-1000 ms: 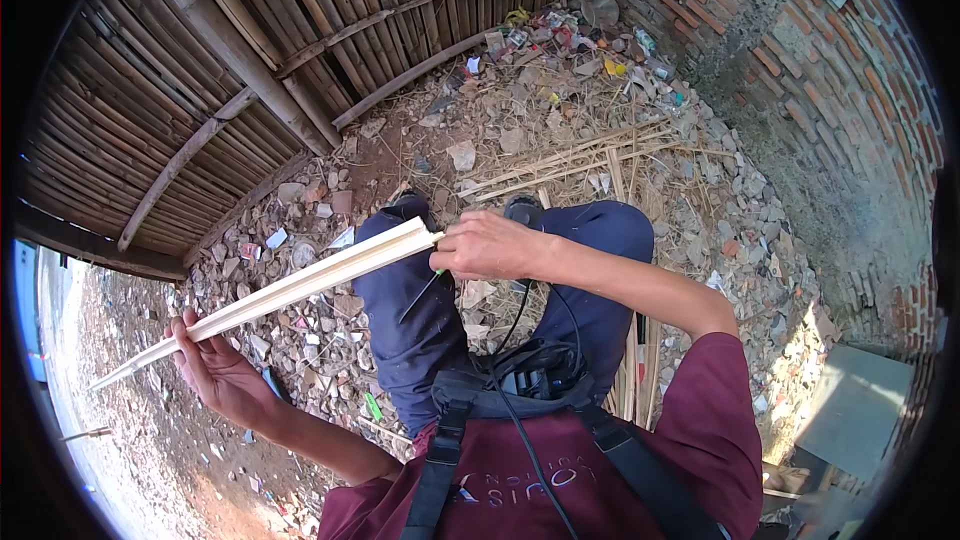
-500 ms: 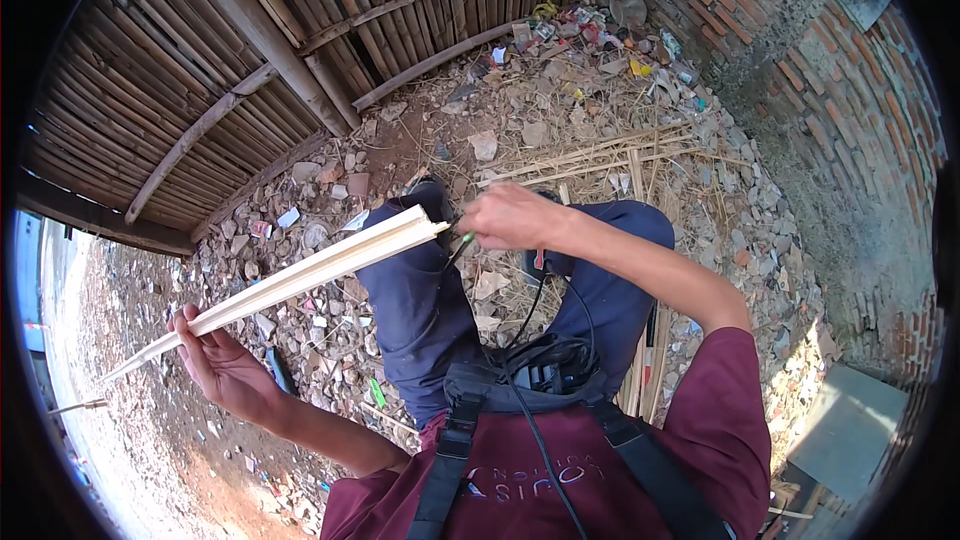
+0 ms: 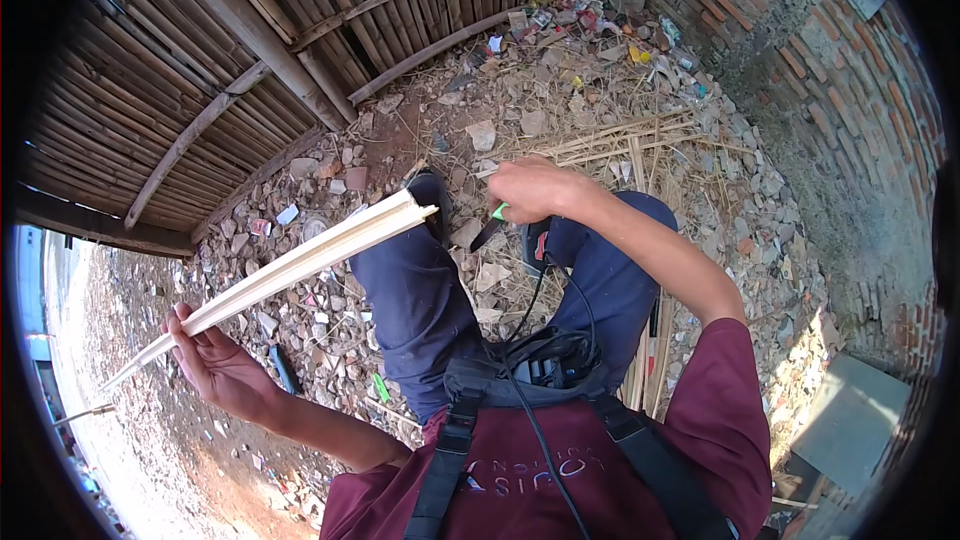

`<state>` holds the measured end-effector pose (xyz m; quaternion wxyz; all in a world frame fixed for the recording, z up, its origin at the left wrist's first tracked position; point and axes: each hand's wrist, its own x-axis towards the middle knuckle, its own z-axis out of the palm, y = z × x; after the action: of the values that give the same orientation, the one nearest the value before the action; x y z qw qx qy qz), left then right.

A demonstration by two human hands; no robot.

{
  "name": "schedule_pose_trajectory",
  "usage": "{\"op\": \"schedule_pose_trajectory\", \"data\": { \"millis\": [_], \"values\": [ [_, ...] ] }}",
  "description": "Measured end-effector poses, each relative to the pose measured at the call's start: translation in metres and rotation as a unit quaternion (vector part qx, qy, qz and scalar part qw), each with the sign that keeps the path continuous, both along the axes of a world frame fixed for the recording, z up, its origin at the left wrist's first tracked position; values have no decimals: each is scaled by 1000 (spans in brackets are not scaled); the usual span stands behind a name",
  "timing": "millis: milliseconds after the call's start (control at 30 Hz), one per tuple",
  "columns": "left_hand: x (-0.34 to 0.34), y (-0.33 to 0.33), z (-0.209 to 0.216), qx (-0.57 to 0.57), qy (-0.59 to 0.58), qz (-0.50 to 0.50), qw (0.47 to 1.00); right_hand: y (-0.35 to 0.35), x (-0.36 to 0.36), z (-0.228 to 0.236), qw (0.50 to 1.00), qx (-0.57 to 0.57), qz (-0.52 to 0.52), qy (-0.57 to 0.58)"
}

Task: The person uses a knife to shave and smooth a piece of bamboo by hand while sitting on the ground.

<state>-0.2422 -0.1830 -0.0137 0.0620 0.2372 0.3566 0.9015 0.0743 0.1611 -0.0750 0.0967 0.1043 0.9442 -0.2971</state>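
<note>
Stony ground [image 3: 320, 340] is seen, with a stick wall [image 3: 90, 120] at upper left and a brick wall [image 3: 860, 110] at upper right. At lower left, a long pale wooden strip [image 3: 300, 264] is pinched by the fingers of the left hand [image 3: 225, 370], palm turned up. Near the middle, a green-handled knife [image 3: 487, 232] is gripped in the right hand's [image 3: 535, 190] curled fingers, apart from the strip's end. Beyond, thin sticks [image 3: 620, 138] are scattered.

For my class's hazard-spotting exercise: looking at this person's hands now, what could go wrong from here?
The right hand holds a green-handled knife, its blade bare between the knees; a slip might cut one.
The pale strip has a jagged near end, which could leave splinters.
Only the left hand grips the strip, away from that end, so it might swing.
</note>
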Motion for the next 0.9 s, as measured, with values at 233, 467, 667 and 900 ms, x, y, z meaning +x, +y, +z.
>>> {"op": "schedule_pose_trajectory", "data": {
  "millis": [233, 467, 667, 900],
  "values": [
    [7, 0, 2, -64, -9, 68, 996, 40, 5, 16, 987, -134, -77, -39],
    [0, -4, -1, -47, -11, 54, 997, 28, -3, -69, 991, 49, -55, -114],
    [8, 1, 1, -57, 6, 57, 997, 49, 0, -38, 965, -238, -111, -13],
    [9, 3, 5, -37, -20, 63, 997, 11, -2, -80, 985, 68, -89, -132]
  ]
}}
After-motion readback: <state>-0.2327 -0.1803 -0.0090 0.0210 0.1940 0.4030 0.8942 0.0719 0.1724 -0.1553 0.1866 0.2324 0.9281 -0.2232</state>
